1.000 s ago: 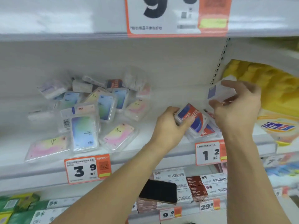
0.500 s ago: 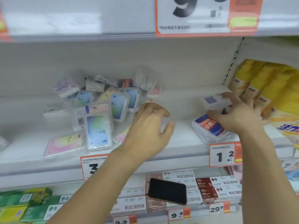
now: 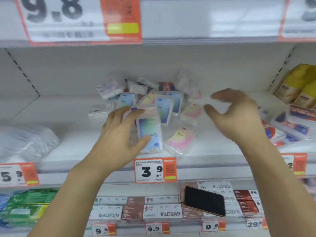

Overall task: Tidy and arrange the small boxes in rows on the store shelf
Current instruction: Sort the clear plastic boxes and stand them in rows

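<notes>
A jumbled heap of several small clear boxes with pastel cards (image 3: 162,106) lies on the white middle shelf (image 3: 68,142). My left hand (image 3: 119,134) hovers with fingers spread over the front left of the heap, thumb by a blue-green box (image 3: 151,132). Beside that box, a pink-yellow box (image 3: 181,139) lies flat near the shelf edge. My right hand (image 3: 237,113) is open, palm facing left, just right of the heap and empty. Red-and-blue boxes (image 3: 290,129) are stacked at the right end of the shelf.
Yellow bottles (image 3: 297,86) stand at the far right. A clear plastic pack (image 3: 25,141) lies at the left. Price tags (image 3: 154,170) line the shelf edge. On the lower shelf a dark phone (image 3: 204,200) rests on toothpaste cartons (image 3: 153,209); green packs (image 3: 25,206) sit lower left.
Both hands left the red-and-blue boxes at the right and moved left to the pastel heap. The box my right hand held is gone from it. The view panned left.
</notes>
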`<action>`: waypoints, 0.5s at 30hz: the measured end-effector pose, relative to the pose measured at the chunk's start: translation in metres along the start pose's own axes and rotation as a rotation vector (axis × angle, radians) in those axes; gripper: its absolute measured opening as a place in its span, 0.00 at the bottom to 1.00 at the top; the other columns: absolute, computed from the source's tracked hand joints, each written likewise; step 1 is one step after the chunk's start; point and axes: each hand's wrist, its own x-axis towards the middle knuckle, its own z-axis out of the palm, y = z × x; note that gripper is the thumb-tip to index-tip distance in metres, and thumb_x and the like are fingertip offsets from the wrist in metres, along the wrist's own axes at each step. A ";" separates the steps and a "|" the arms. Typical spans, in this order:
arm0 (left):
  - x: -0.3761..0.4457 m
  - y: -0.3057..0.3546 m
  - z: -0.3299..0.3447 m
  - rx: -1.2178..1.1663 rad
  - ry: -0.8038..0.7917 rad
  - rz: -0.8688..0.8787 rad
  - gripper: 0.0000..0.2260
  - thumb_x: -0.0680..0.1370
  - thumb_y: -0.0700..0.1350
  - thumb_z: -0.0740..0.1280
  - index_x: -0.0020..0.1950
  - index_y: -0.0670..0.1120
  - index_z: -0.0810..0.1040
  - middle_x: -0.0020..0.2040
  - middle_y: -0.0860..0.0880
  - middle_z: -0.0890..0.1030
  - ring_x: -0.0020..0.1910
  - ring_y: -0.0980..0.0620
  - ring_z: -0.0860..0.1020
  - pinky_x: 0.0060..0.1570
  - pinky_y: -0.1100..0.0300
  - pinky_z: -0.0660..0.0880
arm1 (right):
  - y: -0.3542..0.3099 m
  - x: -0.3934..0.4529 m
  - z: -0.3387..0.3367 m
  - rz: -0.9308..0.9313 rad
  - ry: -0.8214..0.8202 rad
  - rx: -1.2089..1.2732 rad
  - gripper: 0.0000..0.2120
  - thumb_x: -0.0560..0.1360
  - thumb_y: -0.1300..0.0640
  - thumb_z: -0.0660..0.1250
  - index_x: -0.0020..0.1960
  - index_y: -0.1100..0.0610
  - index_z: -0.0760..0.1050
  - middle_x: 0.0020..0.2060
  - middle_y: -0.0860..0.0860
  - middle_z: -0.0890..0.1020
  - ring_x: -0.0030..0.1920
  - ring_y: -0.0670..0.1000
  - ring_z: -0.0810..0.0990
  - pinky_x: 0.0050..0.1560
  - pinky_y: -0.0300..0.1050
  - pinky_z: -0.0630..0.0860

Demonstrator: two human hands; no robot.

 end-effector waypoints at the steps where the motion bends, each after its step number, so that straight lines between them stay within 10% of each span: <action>1: -0.003 -0.007 0.000 -0.002 -0.068 -0.015 0.35 0.68 0.67 0.62 0.74 0.63 0.59 0.74 0.52 0.62 0.73 0.53 0.55 0.71 0.48 0.61 | -0.016 -0.004 0.004 0.013 -0.162 0.060 0.18 0.70 0.46 0.74 0.58 0.50 0.80 0.55 0.50 0.82 0.57 0.50 0.80 0.55 0.41 0.73; 6: -0.009 -0.024 -0.002 -0.170 -0.148 -0.031 0.36 0.70 0.60 0.73 0.72 0.67 0.56 0.67 0.58 0.68 0.69 0.56 0.62 0.65 0.56 0.65 | -0.047 -0.020 0.034 0.040 -0.743 -0.211 0.45 0.63 0.34 0.75 0.74 0.41 0.62 0.67 0.50 0.70 0.66 0.51 0.73 0.62 0.45 0.72; 15: 0.005 -0.040 0.004 -0.187 -0.021 -0.168 0.32 0.75 0.64 0.63 0.75 0.52 0.62 0.70 0.50 0.67 0.70 0.49 0.66 0.67 0.52 0.66 | -0.088 -0.030 0.065 -0.353 -0.663 -0.090 0.47 0.66 0.31 0.70 0.78 0.35 0.49 0.80 0.51 0.53 0.80 0.53 0.50 0.75 0.57 0.61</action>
